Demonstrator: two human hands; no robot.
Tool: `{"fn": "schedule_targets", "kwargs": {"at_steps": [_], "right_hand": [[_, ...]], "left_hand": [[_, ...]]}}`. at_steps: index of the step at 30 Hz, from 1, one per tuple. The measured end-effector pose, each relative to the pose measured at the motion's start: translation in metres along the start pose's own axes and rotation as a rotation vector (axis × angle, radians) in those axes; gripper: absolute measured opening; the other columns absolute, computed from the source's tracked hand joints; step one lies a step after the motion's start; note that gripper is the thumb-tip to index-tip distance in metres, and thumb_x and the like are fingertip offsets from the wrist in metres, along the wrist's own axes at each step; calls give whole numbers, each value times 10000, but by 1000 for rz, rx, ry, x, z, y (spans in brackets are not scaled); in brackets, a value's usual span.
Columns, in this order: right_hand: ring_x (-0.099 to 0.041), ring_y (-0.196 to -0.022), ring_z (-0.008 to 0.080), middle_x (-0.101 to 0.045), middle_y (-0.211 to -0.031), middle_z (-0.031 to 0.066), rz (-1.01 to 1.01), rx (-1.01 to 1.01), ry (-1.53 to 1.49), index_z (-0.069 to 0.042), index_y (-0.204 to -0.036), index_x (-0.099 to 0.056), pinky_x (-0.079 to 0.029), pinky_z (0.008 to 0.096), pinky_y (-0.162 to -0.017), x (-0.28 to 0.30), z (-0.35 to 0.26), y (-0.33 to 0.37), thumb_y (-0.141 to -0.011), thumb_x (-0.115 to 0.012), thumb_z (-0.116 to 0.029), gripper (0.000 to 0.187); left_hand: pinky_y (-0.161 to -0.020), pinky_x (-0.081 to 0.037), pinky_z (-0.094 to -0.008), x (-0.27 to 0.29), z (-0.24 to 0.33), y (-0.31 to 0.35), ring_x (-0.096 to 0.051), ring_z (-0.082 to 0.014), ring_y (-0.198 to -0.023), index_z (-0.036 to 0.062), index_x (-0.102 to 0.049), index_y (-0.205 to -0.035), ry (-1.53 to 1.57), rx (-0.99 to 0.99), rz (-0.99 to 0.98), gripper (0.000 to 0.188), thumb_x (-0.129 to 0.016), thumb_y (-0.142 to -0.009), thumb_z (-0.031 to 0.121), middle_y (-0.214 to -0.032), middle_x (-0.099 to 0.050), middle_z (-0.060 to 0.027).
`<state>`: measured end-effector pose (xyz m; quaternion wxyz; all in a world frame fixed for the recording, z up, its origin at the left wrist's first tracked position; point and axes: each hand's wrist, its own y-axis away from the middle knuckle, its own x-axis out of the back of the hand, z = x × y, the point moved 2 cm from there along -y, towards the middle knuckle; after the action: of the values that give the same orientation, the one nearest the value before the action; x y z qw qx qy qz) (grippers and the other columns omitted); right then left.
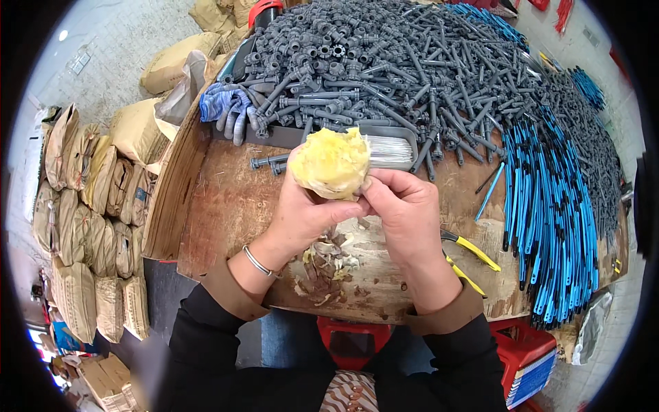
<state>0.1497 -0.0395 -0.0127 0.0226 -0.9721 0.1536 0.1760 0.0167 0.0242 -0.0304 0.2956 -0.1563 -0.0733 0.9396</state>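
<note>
My left hand (302,213) is wrapped round a partly peeled sweet potato (331,161) with soft, crumbly yellow flesh. It holds the piece up over the near part of the wooden table. With thumb and forefinger closed in a pinch, my right hand (405,209) touches the lower right edge of the sweet potato, where some pale skin still clings. Whether a strip of skin is between those fingertips is hard to see. Below the hands, a loose heap of brown and whitish peelings (326,268) lies on the table.
Dark grey plastic fittings (357,62) cover the table's far side. A tray of thin metal rods (390,150) stands behind the hands. Yellow-handled pliers (473,254) lie right, near blue-and-black strips (549,226). Work gloves (230,110) rest at far left; sacks (75,268) are stacked beyond.
</note>
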Motion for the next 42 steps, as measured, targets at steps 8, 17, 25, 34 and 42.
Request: {"fn": "schedule_targets", "kwargs": {"at_steps": [8, 17, 25, 34, 42], "right_hand": [[-580, -591, 58, -650, -670, 34, 140, 112, 331, 29, -843, -668, -467, 211, -557, -2, 0, 2, -787, -625, -77, 128], [-533, -614, 15, -618, -695, -17, 98, 222, 503, 37, -881, -652, -439, 180, -544, -3, -7, 6, -802, -612, -25, 108], [-593, -630, 81, -644, -732, 40, -19, 582, 738, 17, -878, -647, -468, 224, -555, -3, -4, 4, -765, -610, 8, 119], [-613, -746, 112, -644, -887, 92, -282, 638, 790, 23, -942, -640, -483, 243, -608, -13, -8, 9, -785, -632, 6, 158], [-606, -735, 102, -655, -881, 78, -50, 314, 304, 55, -1005, -641, -488, 213, -645, 1, -4, 3, -864, -608, -37, 171]], "left_hand": [[-893, -479, -322, -4, -2, -1, -564, -190, -1040, 26, -399, -1243, 412, 131, -35, 612, -735, -731, 4, -1174, -541, -97], [-698, -454, -277, 2, -7, -3, -534, -135, -773, 33, -421, -1244, 735, 177, -73, 590, -732, -780, 221, -1110, -552, -87], [-660, -451, -283, 34, 22, -15, -531, -144, -741, 32, -427, -1214, 567, -90, 46, 627, -756, -749, 295, -1081, -566, -91], [-680, -502, -279, 31, 19, -10, -597, -175, -872, 23, -413, -1219, 396, -84, 96, 739, -843, -636, 169, -1095, -575, -89], [-847, -512, -303, 13, 11, -7, -595, -187, -1005, 21, -400, -1204, 349, 13, 76, 746, -845, -610, 96, -1127, -566, -89]]}}
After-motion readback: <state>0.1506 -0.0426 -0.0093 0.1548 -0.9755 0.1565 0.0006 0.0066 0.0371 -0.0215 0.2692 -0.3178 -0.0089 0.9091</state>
